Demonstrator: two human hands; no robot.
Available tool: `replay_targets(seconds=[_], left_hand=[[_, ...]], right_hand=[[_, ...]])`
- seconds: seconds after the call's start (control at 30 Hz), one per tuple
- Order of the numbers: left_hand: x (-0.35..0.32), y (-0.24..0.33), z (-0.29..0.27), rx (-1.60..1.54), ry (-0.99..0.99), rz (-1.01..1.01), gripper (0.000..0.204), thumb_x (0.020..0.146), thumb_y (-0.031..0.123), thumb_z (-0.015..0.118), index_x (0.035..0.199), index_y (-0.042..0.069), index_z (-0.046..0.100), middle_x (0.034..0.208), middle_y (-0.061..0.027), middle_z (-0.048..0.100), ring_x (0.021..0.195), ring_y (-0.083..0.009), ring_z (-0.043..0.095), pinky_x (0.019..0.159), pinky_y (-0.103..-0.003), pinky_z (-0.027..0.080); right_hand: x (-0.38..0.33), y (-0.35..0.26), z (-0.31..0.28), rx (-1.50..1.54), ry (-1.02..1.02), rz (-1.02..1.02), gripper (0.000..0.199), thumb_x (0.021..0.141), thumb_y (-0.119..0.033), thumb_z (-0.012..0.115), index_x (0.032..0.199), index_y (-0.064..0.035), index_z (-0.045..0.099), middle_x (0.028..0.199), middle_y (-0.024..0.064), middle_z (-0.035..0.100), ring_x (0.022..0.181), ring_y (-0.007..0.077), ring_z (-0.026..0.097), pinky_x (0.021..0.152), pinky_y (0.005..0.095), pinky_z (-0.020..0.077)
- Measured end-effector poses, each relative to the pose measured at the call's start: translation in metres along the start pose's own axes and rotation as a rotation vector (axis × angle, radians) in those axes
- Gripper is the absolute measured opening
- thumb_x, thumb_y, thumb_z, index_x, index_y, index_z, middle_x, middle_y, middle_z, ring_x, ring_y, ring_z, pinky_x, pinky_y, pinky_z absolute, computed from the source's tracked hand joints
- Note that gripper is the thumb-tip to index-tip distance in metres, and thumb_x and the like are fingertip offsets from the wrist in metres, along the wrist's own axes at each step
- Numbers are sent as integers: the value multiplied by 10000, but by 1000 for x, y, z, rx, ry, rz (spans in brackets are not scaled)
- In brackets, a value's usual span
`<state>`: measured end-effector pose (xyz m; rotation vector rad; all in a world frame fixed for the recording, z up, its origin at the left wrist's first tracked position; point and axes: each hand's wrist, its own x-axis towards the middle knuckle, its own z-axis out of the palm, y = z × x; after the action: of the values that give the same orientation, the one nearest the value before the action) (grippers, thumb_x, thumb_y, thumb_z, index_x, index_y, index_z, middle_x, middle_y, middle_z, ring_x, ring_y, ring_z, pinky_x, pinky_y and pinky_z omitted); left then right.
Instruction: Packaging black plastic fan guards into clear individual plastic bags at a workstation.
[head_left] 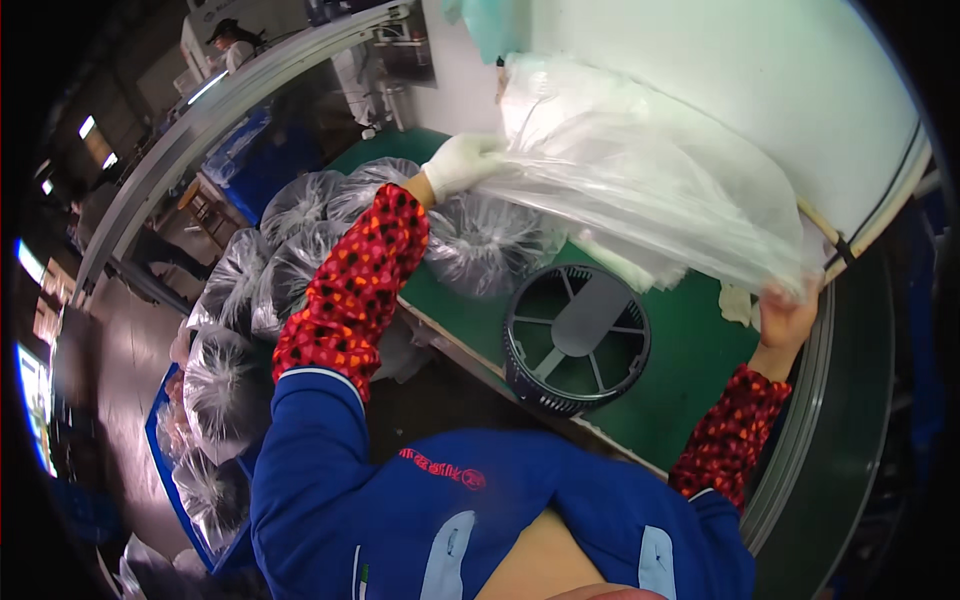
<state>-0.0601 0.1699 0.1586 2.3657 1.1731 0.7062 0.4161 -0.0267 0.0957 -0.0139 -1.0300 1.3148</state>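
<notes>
A clear plastic bag [640, 220] is stretched across the far side of the green worktable, between my two hands. My left hand [463, 167], in a white glove, grips its left end. My right hand [788, 316], bare, is closed on its right end; the film partly covers those fingers. Nearer to me, on the tabletop, sits a dark grey round plastic housing [594, 318] with spokes, a slotted side wall and a flat plate across its top. It stands apart from both hands. Behind the stretched bag, more pale plastic film [570, 85] leans against the white wall.
Several clear bags with goods inside [485, 245] crowd the table's left end. More bagged pieces [222, 390] fill a blue crate [165, 455] at lower left. A pale crumpled cloth or glove [735, 303] lies near my right hand. A metal rail [800, 440] borders the right side.
</notes>
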Motion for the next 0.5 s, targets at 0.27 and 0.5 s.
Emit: replay_targets(seconds=[0.27,0.5], left_hand=[[-2,-59,-12,-248,602,-375,226,827,218,590,865,-1,626,675,-96,610,690,-183,621,607,-293,469],[33,-143,-4,-479,606,205,187,776,171,608,905,40,640,855,-98,637,840,-182,614,731,-280,474]], right_hand=[[-6,76,67,-1176,94,323,293,810,-192,581,1062,-67,499,794,-1,475,697,98,449,619,227,373],[11,108,13,-1516,377,267,154,811,-138,605,931,-42,602,670,-63,471,590,70,401,537,209,333]])
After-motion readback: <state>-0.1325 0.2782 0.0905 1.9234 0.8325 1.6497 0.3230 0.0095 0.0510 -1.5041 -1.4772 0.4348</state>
